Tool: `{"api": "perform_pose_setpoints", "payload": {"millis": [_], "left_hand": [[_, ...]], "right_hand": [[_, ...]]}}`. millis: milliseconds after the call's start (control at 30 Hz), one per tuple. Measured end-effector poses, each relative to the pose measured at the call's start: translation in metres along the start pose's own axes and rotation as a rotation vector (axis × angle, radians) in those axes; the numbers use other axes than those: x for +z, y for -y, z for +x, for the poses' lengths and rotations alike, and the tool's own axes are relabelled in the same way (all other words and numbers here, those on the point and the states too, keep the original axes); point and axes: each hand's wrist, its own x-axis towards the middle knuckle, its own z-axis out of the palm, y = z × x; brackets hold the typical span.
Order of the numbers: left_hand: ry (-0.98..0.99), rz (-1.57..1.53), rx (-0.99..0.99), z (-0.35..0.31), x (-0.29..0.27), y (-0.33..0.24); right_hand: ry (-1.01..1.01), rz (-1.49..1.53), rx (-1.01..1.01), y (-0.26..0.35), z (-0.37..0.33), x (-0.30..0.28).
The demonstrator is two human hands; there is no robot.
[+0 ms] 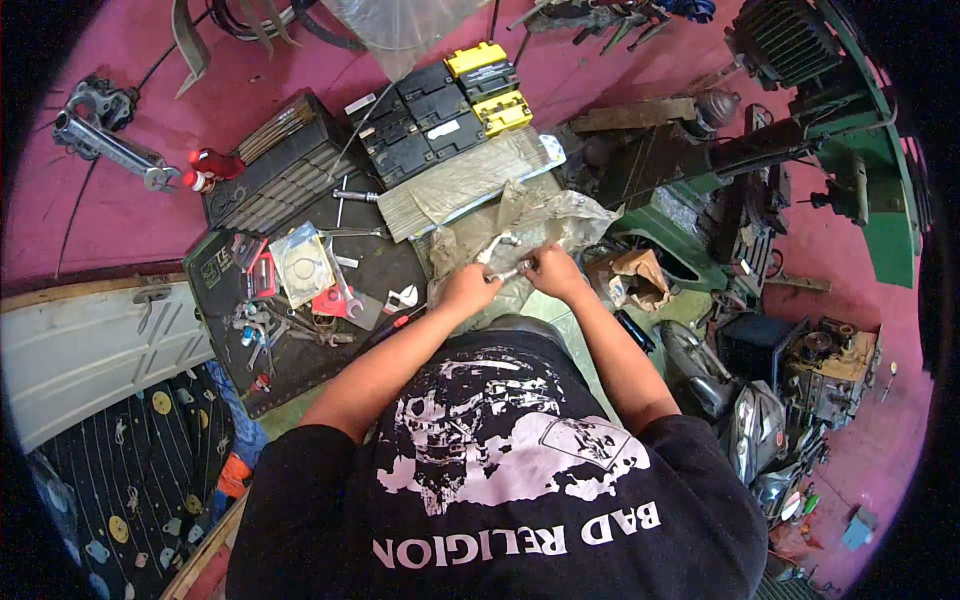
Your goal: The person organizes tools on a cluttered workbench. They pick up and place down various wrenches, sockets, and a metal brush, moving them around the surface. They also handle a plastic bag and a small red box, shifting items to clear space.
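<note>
Fingers of my left hand [470,290] are closed on one end of a short silvery metal part [511,271]. My right hand [556,272] pinches its other end, so the part lies level between both hands. The fingers cover its ends, and its exact kind is too small to tell. Beneath and beyond the hands spreads a crumpled, dirty clear plastic bag [580,215]. Just past the metal part, a pale bent metal piece [497,243] rests on this plastic. Behind the bag lies a bundle of thin grey rods [470,183].
Black and yellow batteries [430,115] stand at the back. On the dark bench at left are wrenches [349,300], small tools and packets [300,262]. A drawer cabinet [275,165] and red bottle [215,163] sit beyond. A green machine [665,235] stands at right, near a torn paper bag [637,282].
</note>
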Motion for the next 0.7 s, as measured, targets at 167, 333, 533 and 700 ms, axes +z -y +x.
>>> {"api": "perform_pose_setpoints", "payload": {"millis": [167,333,533,700], "left_hand": [[-0.019,-0.028,-0.054,0.014,0.026,0.014],[-0.035,-0.11,-0.096,0.013,0.03,0.02],[-0.135,-0.068,-0.148,0.008,0.033,0.031],[-0.095,0.002,-0.166,0.01,0.025,0.021]], "right_hand": [[0.161,-0.031,0.267,-0.011,0.024,-0.002],[0.165,-0.122,0.415,0.006,0.044,-0.004],[0.067,-0.185,0.366,0.015,0.045,0.007],[0.025,-0.115,0.364,0.012,0.031,0.018]]}}
